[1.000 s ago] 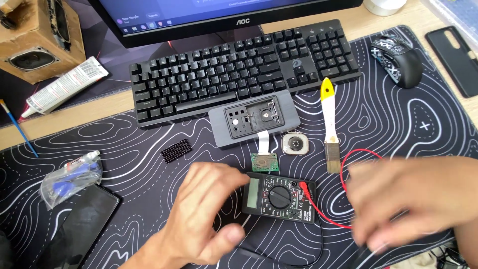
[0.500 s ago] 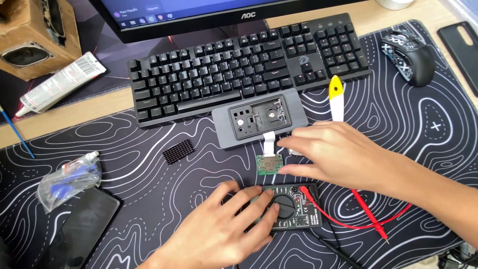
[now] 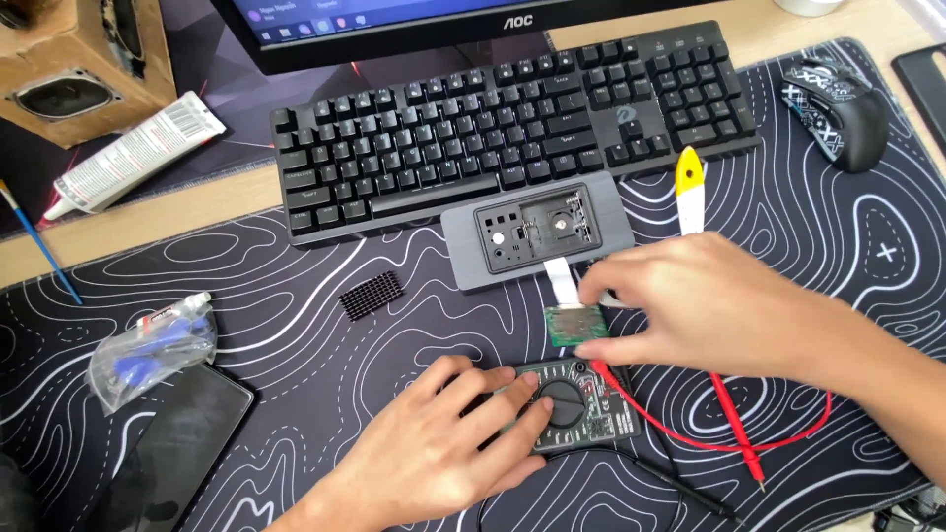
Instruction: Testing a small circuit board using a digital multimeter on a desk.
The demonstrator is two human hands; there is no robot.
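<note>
My left hand (image 3: 434, 448) lies over the left part of a small black multimeter (image 3: 581, 409), with the thumb on its round dial. My right hand (image 3: 705, 300) hovers just above the meter, fingertips pinching at a small green circuit board (image 3: 574, 323) that hangs by a white ribbon cable (image 3: 562, 279) from an opened grey device case (image 3: 537, 232). A red probe lead (image 3: 734, 419) runs under my right wrist. The black lead (image 3: 680, 488) trails along the mat toward the front edge.
A black keyboard (image 3: 512, 128) and monitor foot stand behind. A yellow-tipped white pry tool (image 3: 690, 187), a mouse (image 3: 838, 108), a small black heatsink (image 3: 371, 294), a bag of blue tools (image 3: 153, 345), a dark phone (image 3: 182, 443), a glue tube (image 3: 133, 148) and a wooden speaker (image 3: 69, 69) surround the work area.
My right hand came in from the lower right up to the green board and now pinches at it. My left hand slid right onto the multimeter dial.
</note>
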